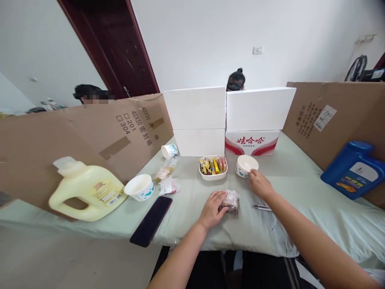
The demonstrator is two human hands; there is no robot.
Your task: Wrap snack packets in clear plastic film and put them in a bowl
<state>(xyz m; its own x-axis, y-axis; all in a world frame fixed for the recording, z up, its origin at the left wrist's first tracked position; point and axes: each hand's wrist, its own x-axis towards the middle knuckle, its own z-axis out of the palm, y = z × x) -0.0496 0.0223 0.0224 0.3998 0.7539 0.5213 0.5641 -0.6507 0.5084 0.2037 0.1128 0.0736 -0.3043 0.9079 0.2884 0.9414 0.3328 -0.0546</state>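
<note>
My left hand is closed on a small clear plastic bag near the table's front edge. The bag has something dark reddish inside, partly covered by my fingers. With its fingers pinched, my right hand grips the near rim of a white paper bowl with a blue-green print. Between and beyond my hands sits a white square dish filled with several wrapped snacks in yellow, brown and pink. A pen lies below my right wrist.
At left are a black phone, a paper bowl, a tipped paper bowl, two plastic bags and a yellow jug. A blue bottle leans at right. White boxes and cardboard panels wall the table; two people sit beyond.
</note>
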